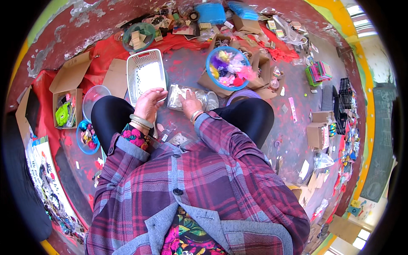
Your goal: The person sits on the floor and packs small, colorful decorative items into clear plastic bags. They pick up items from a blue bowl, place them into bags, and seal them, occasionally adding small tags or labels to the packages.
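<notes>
Floor (185, 63) is cluttered; clear box (174, 100) could be tipped if pressed off-centre by right hand (191, 105), fingers apart; grip of left hand (148, 104) can't be told.

Looks like a cluttered craft workshop or a storeroom to me, can't really tell which. Going off the white basket (146, 59): just right of it there's a blue tub (221, 86) piled with fluffy coloured bits, and left of it an open cardboard box (72, 70) full of odds and ends. Beyond it, red cloth (108, 49) with loose stuff all along it, then a maroon wall (51, 42) with the paint flaking off. The grey floor (182, 63) around it is splotched red. Way off to its right, a dark board (378, 144), kinda like a classroom chalkboard.
</notes>
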Demonstrator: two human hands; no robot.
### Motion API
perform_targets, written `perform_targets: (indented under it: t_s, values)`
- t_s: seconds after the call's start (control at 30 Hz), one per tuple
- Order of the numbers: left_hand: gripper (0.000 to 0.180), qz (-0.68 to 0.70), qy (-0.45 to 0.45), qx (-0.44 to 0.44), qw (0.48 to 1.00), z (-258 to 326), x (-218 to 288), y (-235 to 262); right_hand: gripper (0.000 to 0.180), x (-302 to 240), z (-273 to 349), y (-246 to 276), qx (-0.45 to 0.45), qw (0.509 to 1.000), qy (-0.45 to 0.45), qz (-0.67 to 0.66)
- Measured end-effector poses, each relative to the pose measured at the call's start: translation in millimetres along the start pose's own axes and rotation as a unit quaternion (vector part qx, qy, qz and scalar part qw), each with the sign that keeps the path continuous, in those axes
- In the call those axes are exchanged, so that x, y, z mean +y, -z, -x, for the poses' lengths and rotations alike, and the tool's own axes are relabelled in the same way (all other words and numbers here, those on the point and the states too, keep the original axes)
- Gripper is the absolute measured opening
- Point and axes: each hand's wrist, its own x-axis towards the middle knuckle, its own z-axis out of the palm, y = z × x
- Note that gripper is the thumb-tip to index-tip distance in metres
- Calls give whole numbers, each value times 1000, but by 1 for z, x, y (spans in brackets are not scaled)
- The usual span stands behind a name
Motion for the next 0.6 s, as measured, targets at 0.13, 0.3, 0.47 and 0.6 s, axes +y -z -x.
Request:
perform_targets:
  t_s: [0.13, 0.3, 0.47, 0.6]
  values:
    - [20, -2, -3, 9, 1000, -1, -2, 4, 30, -11, 2, 40, -70, 998, -6, 3]
    - [23, 2, -12, 19, 1000, 1, 0, 5, 19, -9, -8, 107, -114, 993, 6, -6]
    - [24, 13, -16, 22, 1000, 3, 1, 9, 18, 70, -41, 176, -122, 990, 19, -70]
    - [24, 22, -26, 24, 999, 2, 6, 2, 19, 160, -53, 218, -19, 995, -59, -84]
